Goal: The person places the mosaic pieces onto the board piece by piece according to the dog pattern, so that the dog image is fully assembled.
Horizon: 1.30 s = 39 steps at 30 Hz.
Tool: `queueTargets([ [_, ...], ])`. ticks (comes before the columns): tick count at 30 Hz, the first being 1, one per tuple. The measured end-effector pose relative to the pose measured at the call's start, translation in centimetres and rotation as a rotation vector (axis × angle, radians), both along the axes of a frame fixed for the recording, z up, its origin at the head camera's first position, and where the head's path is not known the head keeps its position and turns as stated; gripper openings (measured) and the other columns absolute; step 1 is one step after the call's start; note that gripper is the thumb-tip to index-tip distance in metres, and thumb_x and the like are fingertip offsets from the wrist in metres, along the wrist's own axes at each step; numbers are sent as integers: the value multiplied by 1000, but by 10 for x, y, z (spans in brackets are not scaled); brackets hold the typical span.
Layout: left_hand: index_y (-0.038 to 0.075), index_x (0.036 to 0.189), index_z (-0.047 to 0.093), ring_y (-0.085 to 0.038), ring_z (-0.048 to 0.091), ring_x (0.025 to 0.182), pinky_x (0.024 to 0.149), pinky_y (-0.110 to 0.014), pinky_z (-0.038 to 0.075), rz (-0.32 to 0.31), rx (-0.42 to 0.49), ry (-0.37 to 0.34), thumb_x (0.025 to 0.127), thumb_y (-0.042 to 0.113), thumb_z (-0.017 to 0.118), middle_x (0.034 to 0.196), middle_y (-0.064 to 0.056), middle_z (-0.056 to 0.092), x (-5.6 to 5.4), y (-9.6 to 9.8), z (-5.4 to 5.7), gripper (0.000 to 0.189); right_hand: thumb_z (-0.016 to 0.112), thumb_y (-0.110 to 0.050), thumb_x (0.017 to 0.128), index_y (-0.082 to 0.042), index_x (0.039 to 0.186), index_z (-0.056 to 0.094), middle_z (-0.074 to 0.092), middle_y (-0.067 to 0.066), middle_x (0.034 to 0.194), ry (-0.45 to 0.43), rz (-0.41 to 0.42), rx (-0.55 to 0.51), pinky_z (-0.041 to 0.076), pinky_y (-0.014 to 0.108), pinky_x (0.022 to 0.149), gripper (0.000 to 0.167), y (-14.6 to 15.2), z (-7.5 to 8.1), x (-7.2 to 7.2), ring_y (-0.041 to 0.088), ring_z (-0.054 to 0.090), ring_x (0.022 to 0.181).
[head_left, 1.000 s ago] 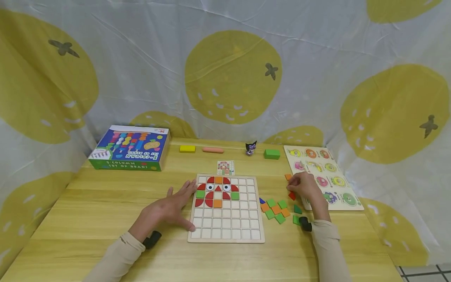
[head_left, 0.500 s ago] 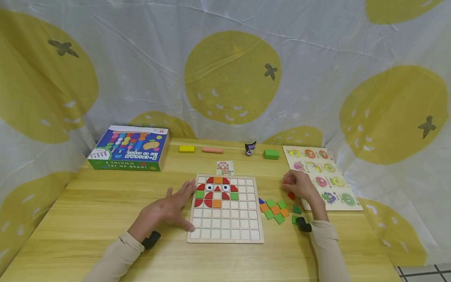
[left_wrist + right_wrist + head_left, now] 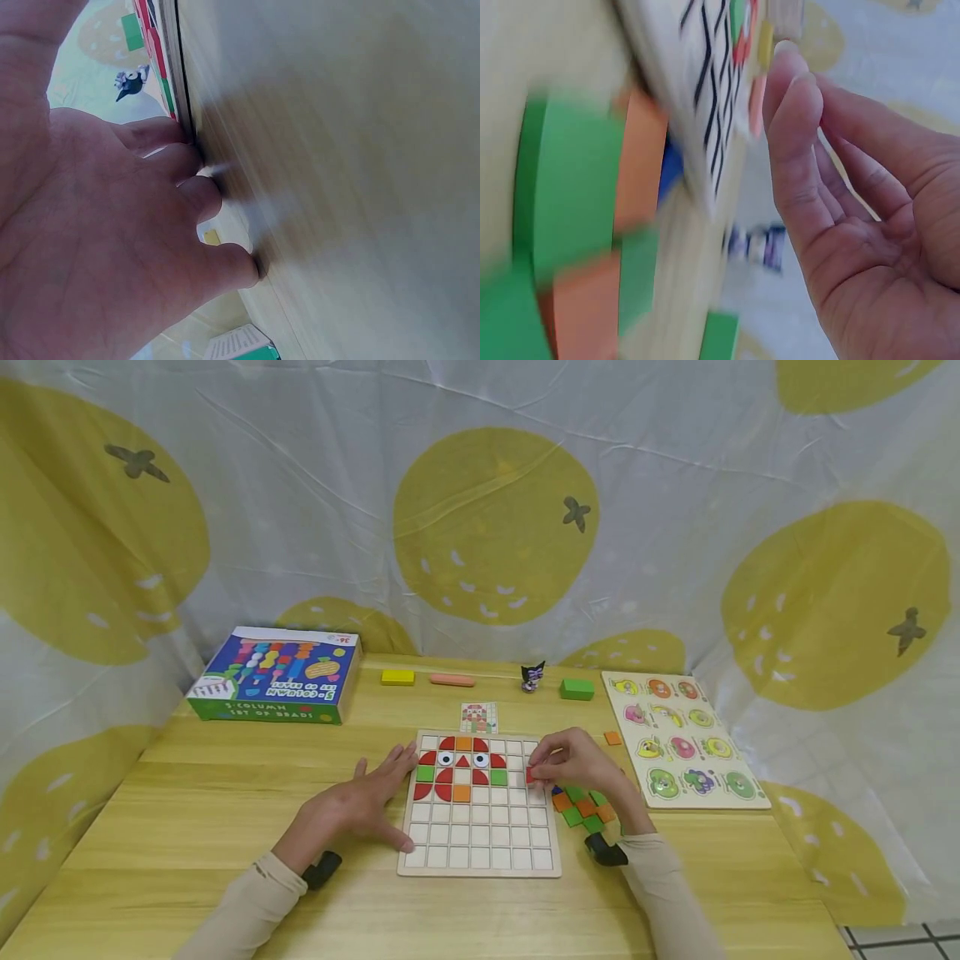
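A wooden grid board (image 3: pixel 480 858) lies on the table, with red, orange, green and eye-printed tiles (image 3: pixel 462 760) set in its upper left squares. My left hand (image 3: pixel 366 806) rests with spread fingers along the board's left edge; the thumb touches its lower left corner area. Above the board's right side, my right hand (image 3: pixel 577 764) pinches a small red tile (image 3: pixel 529 775) between thumb and fingers. In the right wrist view the fingertips mostly hide that tile. A small printed picture card (image 3: pixel 478 717) lies just beyond the board's far edge.
Loose green, orange and blue tiles (image 3: pixel 573 817) lie right of the board, near a single orange tile (image 3: pixel 612 738). A fruit puzzle board (image 3: pixel 701 718) is at the right. Along the back are a bead-set box (image 3: pixel 273 681), yellow block (image 3: pixel 397 677), pink stick (image 3: pixel 452 680), figurine (image 3: pixel 532 677) and green block (image 3: pixel 577 689).
My right hand has picked up a red tile beside the fruit puzzle board and carried it left, over the grid board's right side. The left hand has stayed in place.
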State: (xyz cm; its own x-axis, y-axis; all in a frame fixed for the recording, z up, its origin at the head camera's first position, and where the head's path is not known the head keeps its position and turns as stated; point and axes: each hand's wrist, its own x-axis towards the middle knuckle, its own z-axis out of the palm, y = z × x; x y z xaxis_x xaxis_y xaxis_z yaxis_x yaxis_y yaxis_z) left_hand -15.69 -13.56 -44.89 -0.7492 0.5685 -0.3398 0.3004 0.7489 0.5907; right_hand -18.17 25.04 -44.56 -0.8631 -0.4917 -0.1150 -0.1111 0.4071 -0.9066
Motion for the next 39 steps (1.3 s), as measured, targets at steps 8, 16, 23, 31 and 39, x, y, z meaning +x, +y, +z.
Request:
queueTargets([
  [8,5,173,15,-39,-1,167,128,-72,-5,-5,14,-1,75,49,98,182,-14,2,0,-1,1,136,82,0,94,4,94,80,81,10,87,21,90,-18,67,34,71,4,-42,-8,3,28,79,72],
  [16,5,173,14,-39,-1,167,128,-72,-5,-6,6,4,75,50,97,182,-15,2,1,-1,1,136,81,8,92,6,96,80,80,14,90,-52,70,-19,68,37,70,4,-69,-10,7,28,80,72],
  [23,4,173,15,-39,-1,167,128,-71,-6,-12,10,3,76,48,97,182,-15,2,1,0,4,135,85,4,89,0,91,83,76,3,83,82,58,132,62,27,61,5,-79,-14,9,14,73,64],
  [31,4,173,15,-39,-1,167,128,-72,-6,-5,11,-5,76,48,98,182,-15,3,1,0,4,135,96,-6,81,-2,102,83,71,1,85,249,18,301,54,23,65,26,-81,-11,10,11,60,72],
  [39,5,173,15,-38,-1,168,128,-71,-5,-1,11,-8,75,48,98,182,-15,3,0,1,2,136,97,-5,79,1,101,83,69,5,84,289,-5,351,52,24,66,27,-87,-9,12,12,57,73],
])
